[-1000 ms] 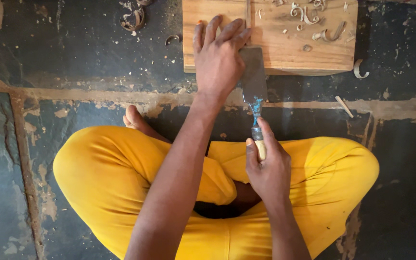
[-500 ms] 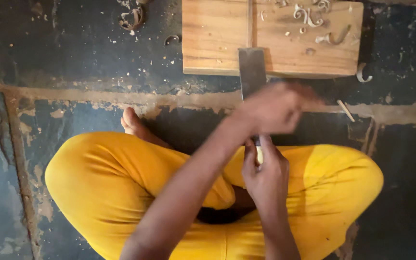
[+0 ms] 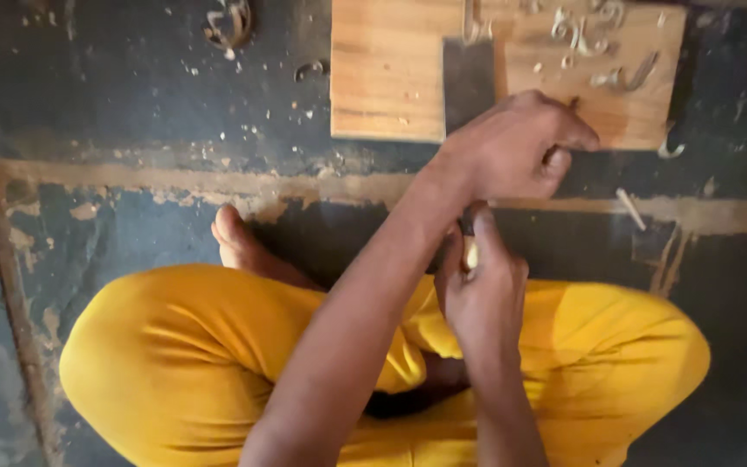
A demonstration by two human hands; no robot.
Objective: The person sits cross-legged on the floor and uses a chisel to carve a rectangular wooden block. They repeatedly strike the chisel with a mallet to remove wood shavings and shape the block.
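Note:
My left hand (image 3: 512,147) reaches across from the lower left. Its fingers are curled shut over the near edge of a wooden board (image 3: 386,73), and nothing shows inside them. A flat dark metal blade (image 3: 469,82) lies on the board just left of that hand. My right hand (image 3: 482,290) sits below, above my lap, closed around a small tool with a pale yellow handle (image 3: 471,253). The tool's tip is hidden behind my left wrist.
I sit cross-legged in yellow trousers (image 3: 183,355) on a dark, worn floor, one bare foot (image 3: 235,242) showing. Wood shavings (image 3: 594,39) lie on the board's right part, with more shavings (image 3: 228,22) on the floor. A small pale stick (image 3: 630,208) lies to the right.
My left hand lifted off the board's left part, swept right and nearer, and curled shut at the board's near edge. My right hand kept hold of the tool, nearly still.

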